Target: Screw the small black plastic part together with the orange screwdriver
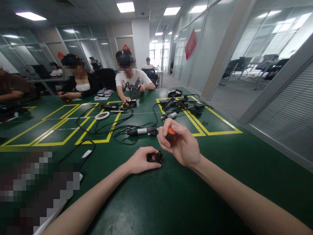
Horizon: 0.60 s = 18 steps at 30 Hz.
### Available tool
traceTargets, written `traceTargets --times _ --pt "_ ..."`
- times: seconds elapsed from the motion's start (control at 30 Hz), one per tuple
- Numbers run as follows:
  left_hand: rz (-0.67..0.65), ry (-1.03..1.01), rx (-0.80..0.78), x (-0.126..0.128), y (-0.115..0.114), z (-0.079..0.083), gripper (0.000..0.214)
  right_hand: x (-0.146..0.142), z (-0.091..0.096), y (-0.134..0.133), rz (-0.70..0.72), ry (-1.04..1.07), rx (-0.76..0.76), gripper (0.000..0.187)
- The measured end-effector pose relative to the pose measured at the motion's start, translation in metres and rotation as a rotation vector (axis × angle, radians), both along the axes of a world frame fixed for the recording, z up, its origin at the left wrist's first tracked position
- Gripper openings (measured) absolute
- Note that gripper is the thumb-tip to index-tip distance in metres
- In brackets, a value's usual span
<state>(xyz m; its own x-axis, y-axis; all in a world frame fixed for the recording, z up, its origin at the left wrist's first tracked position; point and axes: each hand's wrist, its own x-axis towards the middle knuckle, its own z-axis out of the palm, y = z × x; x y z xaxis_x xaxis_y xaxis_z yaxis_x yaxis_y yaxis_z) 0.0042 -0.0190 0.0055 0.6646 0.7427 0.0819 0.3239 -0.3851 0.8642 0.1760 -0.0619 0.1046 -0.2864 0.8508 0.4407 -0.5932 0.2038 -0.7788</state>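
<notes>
My left hand (144, 160) grips a small black part (159, 157) with a short round post standing up from it, low against the green tabletop (137, 202). Thumb and fingers close on the part from its left side. My right hand (182, 142) is wrapped round the orange and black handle of a screwdriver (171, 134), tilted with its thin shaft pointing down toward the part's right side. Whether the tip sits in a screw is too small to make out. Just beyond my hands lies a grey and black electric screwdriver (141, 131) with a black cable.
Black cables and tools (176, 103) lie at the back right inside yellow tape lines (225, 132). A white ring (102, 115) rests among cables to the left. Across the table, a person (134, 80) holds a power drill (136, 87). A blurred-out object (49, 192) occupies the near left.
</notes>
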Motion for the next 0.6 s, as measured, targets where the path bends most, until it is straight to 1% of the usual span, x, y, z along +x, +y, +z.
traceTargets --times 0.1,0.2,0.27,0.37,0.47,0.53,0.6 --pt "0.000 0.001 -0.004 -0.0003 0.0002 -0.0003 0.036 -0.0003 0.0008 0.0000 0.019 0.001 -0.011 0.034" --pt "0.001 0.028 0.002 -0.0001 -0.0001 0.0021 0.034 0.0005 0.0003 0.0002 0.039 -0.001 -0.038 0.035" --pt "0.002 0.043 0.007 0.0002 -0.0005 0.0041 0.030 0.0011 -0.0006 0.0004 0.040 0.007 -0.029 0.030" --pt "-0.003 0.037 0.005 0.0006 -0.0007 0.0054 0.024 0.0012 -0.0015 0.0008 0.022 0.025 -0.015 0.018" --pt "-0.008 0.015 -0.003 0.0005 -0.0006 0.0035 0.027 0.0007 -0.0015 0.0012 -0.003 0.026 -0.014 0.013" --pt "0.003 0.015 -0.006 0.0004 -0.0004 0.0017 0.030 0.0006 -0.0012 0.0013 -0.019 0.013 -0.005 0.017" --pt "0.011 0.016 -0.008 0.0003 -0.0003 0.0005 0.031 0.0006 -0.0010 0.0014 -0.024 -0.003 -0.002 0.026"
